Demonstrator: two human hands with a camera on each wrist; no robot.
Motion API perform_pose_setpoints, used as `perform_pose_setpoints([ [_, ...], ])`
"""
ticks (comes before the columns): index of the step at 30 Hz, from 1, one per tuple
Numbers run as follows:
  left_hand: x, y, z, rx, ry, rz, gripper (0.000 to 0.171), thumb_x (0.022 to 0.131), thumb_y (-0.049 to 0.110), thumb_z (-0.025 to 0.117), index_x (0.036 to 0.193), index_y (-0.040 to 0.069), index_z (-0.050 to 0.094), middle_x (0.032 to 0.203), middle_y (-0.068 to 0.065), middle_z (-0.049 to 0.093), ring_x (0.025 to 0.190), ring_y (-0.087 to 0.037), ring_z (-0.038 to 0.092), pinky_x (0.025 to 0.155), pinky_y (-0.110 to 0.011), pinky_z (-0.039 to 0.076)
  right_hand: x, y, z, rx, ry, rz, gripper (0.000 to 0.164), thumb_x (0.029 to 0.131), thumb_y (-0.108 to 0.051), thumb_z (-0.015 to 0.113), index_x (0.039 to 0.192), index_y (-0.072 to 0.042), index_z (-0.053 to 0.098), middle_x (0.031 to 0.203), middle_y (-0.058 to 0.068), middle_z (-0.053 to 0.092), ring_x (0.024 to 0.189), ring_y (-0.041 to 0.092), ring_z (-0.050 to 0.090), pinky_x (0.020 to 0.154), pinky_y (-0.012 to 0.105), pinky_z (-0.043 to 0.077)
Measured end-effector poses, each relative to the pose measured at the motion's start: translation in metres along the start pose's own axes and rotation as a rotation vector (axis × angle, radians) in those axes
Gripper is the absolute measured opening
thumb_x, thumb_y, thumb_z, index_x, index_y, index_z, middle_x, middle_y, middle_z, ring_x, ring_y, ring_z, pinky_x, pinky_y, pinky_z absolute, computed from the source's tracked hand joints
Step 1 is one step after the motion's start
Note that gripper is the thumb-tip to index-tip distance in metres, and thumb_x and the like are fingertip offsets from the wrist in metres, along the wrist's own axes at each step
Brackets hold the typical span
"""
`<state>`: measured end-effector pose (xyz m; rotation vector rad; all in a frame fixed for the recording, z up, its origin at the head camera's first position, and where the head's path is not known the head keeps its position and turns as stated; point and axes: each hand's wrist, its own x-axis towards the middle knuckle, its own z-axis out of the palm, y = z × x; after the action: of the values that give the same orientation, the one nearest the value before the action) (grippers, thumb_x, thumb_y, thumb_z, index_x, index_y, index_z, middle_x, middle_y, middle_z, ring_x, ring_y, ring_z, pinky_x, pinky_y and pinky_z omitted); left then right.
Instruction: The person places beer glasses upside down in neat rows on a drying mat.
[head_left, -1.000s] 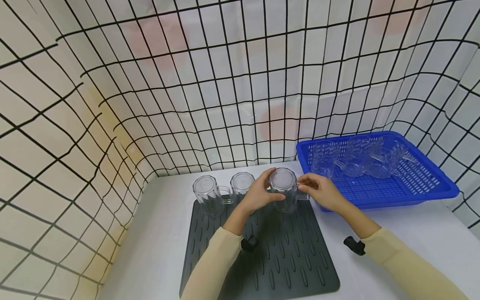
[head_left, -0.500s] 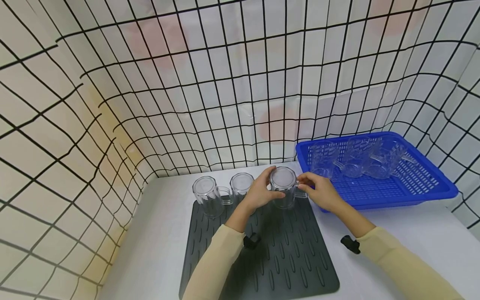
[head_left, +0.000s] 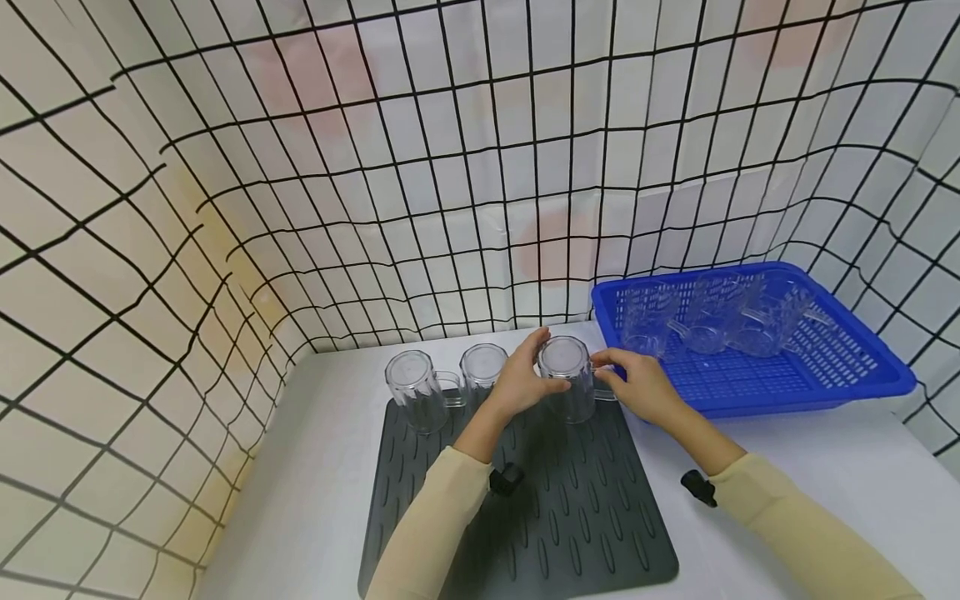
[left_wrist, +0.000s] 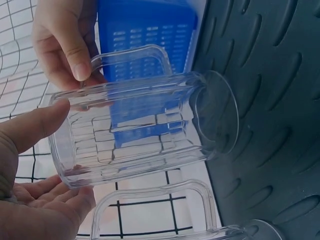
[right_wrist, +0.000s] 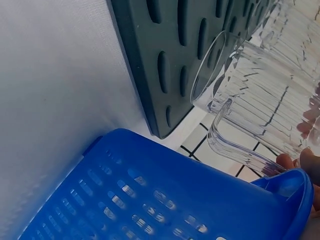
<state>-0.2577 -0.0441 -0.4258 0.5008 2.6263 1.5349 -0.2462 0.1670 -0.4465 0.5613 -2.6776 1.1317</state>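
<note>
A clear glass mug (head_left: 576, 406) stands upside down at the back right of the dark ribbed mat (head_left: 570, 508), its rim on the mat in the left wrist view. My left hand (head_left: 517, 381) holds it near its upturned base, thumb in front and fingers behind. At the top end of the mug's handle (left_wrist: 132, 55), my right hand (head_left: 641, 385) pinches with thumb and fingertips. Left of it, two more upturned glass mugs stand in the row: one (head_left: 483, 364) partly hidden by my left hand, the other (head_left: 420, 400) at the mat's back left corner.
A blue plastic basket (head_left: 757, 402) stands behind and right of the mat, with several clear glass mugs (head_left: 708, 321) in its back part. Black wire mesh (head_left: 450, 208) walls the white table (head_left: 292, 467) at the back and sides.
The held mug rose slightly off its earlier place, then came down onto the mat. Both hands stayed at it, and the left fingers spread a little wider. The other mugs have not moved.
</note>
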Motion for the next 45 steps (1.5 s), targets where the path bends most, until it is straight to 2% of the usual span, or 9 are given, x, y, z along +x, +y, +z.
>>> perform_pose_setpoints([
  [5, 0.0, 0.0, 0.0, 0.005, 0.005, -0.01, 0.089, 0.08, 0.01, 0.081, 0.152, 0.008, 0.03, 0.152, -0.007, 0.039, 0.138, -0.025, 0.039, 0.109, -0.034, 0.035, 0.0, 0.001, 0.002, 0.002, 0.003, 0.014, 0.027, 0.095, -0.009, 0.063, 0.12, 0.002, 0.065, 0.118, 0.02, 0.065, 0.112, 0.041, 0.059, 0.09, 0.058, 0.047],
  [11, -0.001, -0.002, 0.0, -0.008, 0.015, -0.012, 0.089, 0.078, 0.009, 0.083, 0.152, 0.007, 0.032, 0.149, -0.008, 0.044, 0.136, -0.026, 0.042, 0.109, -0.034, 0.035, -0.001, 0.002, 0.006, 0.006, 0.03, 0.023, 0.024, 0.094, -0.009, 0.064, 0.116, 0.002, 0.066, 0.109, 0.018, 0.069, 0.104, 0.037, 0.063, 0.088, 0.056, 0.049],
  [16, -0.003, -0.001, 0.001, -0.011, 0.024, -0.007, 0.088, 0.078, 0.01, 0.083, 0.151, 0.008, 0.034, 0.149, -0.007, 0.044, 0.136, -0.026, 0.041, 0.109, -0.035, 0.036, -0.002, -0.001, 0.007, 0.012, 0.038, 0.028, 0.024, 0.094, -0.009, 0.065, 0.115, 0.003, 0.066, 0.109, 0.018, 0.069, 0.103, 0.037, 0.064, 0.087, 0.055, 0.05],
  [26, -0.003, -0.007, -0.001, -0.028, 0.029, 0.011, 0.085, 0.081, 0.012, 0.08, 0.151, 0.009, 0.033, 0.152, -0.006, 0.039, 0.138, -0.024, 0.038, 0.11, -0.034, 0.034, 0.001, -0.004, 0.006, 0.009, -0.003, 0.036, 0.03, 0.096, -0.012, 0.063, 0.122, 0.003, 0.064, 0.121, 0.021, 0.064, 0.114, 0.04, 0.058, 0.093, 0.057, 0.046],
  [31, -0.007, -0.003, -0.005, -0.049, 0.026, 0.004, 0.084, 0.082, 0.013, 0.079, 0.152, 0.01, 0.032, 0.154, -0.004, 0.037, 0.14, -0.025, 0.035, 0.111, -0.036, 0.034, 0.0, -0.005, 0.003, 0.013, 0.008, 0.022, 0.035, 0.096, -0.013, 0.064, 0.126, 0.004, 0.061, 0.126, 0.024, 0.06, 0.12, 0.043, 0.053, 0.097, 0.059, 0.042],
  [35, -0.011, 0.004, -0.011, -0.073, 0.037, 0.024, 0.083, 0.083, 0.013, 0.079, 0.151, 0.011, 0.033, 0.154, -0.003, 0.037, 0.141, -0.023, 0.034, 0.111, -0.036, 0.033, -0.003, -0.007, -0.002, 0.031, 0.032, 0.003, 0.038, 0.095, -0.014, 0.064, 0.128, 0.005, 0.059, 0.13, 0.026, 0.057, 0.123, 0.046, 0.049, 0.099, 0.061, 0.039],
  [38, -0.017, 0.009, -0.014, -0.077, 0.042, 0.067, 0.08, 0.084, 0.011, 0.078, 0.151, 0.008, 0.033, 0.153, -0.004, 0.037, 0.141, -0.021, 0.033, 0.112, -0.035, 0.032, -0.005, -0.007, -0.004, 0.038, 0.048, -0.006, 0.038, 0.095, -0.015, 0.063, 0.128, 0.005, 0.059, 0.13, 0.026, 0.057, 0.123, 0.046, 0.049, 0.099, 0.062, 0.039],
  [45, -0.04, 0.011, -0.012, -0.059, 0.061, 0.149, 0.075, 0.087, 0.013, 0.075, 0.15, 0.008, 0.035, 0.152, -0.005, 0.04, 0.139, -0.02, 0.036, 0.111, -0.034, 0.032, -0.009, -0.002, -0.008, 0.064, 0.068, -0.009, 0.035, 0.096, -0.015, 0.062, 0.127, 0.003, 0.061, 0.13, 0.026, 0.057, 0.123, 0.046, 0.049, 0.099, 0.062, 0.038],
])
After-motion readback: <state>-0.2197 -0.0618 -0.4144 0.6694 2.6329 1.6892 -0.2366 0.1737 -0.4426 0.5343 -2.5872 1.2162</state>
